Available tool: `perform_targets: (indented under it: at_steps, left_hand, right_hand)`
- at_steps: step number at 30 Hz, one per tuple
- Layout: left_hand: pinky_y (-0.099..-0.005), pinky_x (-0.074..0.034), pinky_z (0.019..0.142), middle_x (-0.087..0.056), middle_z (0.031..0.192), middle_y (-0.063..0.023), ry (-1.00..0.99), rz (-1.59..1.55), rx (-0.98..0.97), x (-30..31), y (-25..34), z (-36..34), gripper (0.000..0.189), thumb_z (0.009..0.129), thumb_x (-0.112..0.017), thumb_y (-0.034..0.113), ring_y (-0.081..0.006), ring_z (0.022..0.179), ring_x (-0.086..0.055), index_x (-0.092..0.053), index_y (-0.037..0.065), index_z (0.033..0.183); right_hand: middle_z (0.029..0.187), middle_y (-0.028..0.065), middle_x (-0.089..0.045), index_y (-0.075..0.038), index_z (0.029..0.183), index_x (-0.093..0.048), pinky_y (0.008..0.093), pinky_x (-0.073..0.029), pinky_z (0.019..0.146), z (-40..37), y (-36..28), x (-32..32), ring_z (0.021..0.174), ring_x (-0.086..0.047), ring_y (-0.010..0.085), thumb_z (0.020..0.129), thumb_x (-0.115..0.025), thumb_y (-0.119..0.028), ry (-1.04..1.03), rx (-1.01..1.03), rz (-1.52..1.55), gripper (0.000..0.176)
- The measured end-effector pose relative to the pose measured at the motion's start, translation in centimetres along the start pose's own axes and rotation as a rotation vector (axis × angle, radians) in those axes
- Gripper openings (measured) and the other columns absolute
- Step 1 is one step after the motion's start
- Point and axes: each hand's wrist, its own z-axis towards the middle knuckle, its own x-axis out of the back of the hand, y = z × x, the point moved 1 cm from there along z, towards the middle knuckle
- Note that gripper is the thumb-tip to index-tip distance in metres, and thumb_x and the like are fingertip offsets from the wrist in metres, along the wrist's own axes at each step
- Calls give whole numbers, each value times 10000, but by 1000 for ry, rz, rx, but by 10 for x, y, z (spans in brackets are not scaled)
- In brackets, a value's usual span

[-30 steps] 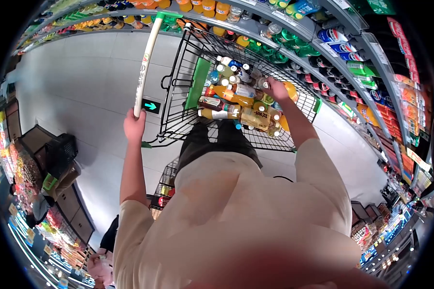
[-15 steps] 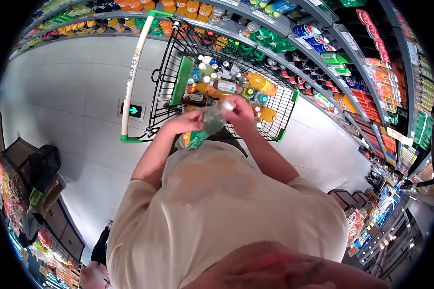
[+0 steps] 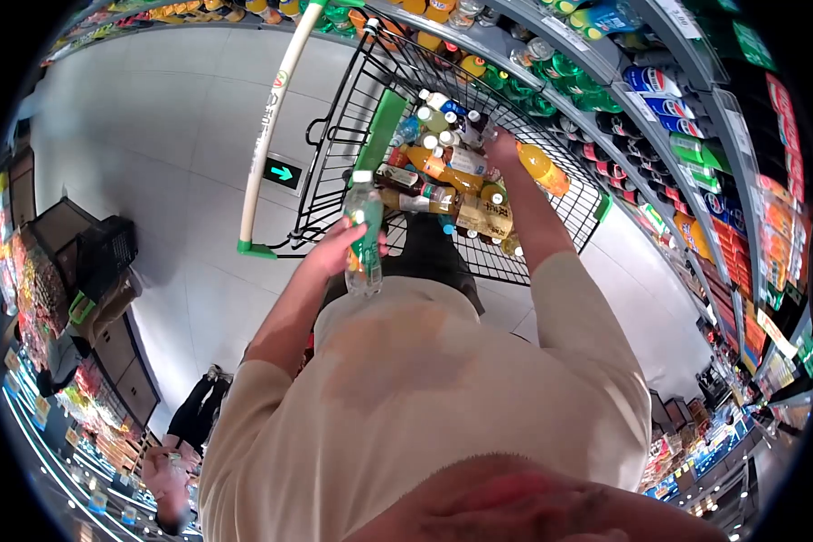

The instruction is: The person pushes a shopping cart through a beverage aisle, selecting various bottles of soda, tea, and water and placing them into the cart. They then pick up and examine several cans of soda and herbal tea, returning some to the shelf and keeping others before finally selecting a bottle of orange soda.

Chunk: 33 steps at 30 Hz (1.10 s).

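Note:
My left hand (image 3: 350,246) is closed around a clear plastic bottle (image 3: 363,217) with a green label and a white cap. The bottle stands nearly upright in front of my shirt, left of the cart basket. My right hand (image 3: 502,147) reaches down into the shopping cart (image 3: 384,126), beside a dark bottle (image 3: 475,128) with a white cap. Its fingers are too small and partly hidden to show whether they grip that bottle. Several drink bottles lie jumbled in the cart, among them an orange one (image 3: 544,170) and a beige pack (image 3: 485,217).
Shelves of drinks (image 3: 646,108) run along the far and right sides, close to the cart. The cart's pale handle (image 3: 266,135) stands at the left over tiled floor (image 3: 181,117). A person (image 3: 176,465) is at lower left, near a display with a black basket (image 3: 108,255).
My right hand has left the bottle's cap and gone into the cart. My left hand keeps the bottle, now turned more upright. The view has shifted, and the cart sits further right.

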Motion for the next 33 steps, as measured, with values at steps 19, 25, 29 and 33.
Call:
perform_targets:
  at_steps: [19,25,29,33]
  left_hand:
    - [-308,-543,720,-629,924,-7,268,367,-12,30,-46,-2,431,836,-740,-27,-122,794,-649,-539,66,1206]
    - [-313,-545,675,-645,916,-25,244,179,-29,32,-44,-1,351,868,-746,59,-134,759,-644,-553,74,1161]
    - [-313,-557,646,-634,913,-22,171,146,-74,39,-50,4,325,867,-758,68,-126,754,-638,-563,81,1126]
    - [-323,-560,667,-632,922,-21,145,204,-45,45,-48,6,341,870,-773,135,-130,778,-639,-560,83,1131]
  right_hand:
    - [1277,125,-684,-141,1224,-688,429,-522,977,47,-11,-11,1189,-648,333,999,-482,-311,-189,-223,-263,348]
    - [1030,261,-695,-23,1142,-595,505,-535,825,-16,-12,42,979,-678,425,823,-726,-223,-55,145,-299,399]
    - [889,245,-699,-8,1052,-608,502,-538,764,-83,-14,99,869,-674,458,782,-785,-279,125,228,-43,421]
    - [766,81,-677,4,986,-629,320,-553,656,-137,-39,174,710,-670,147,851,-776,-142,252,160,471,247]
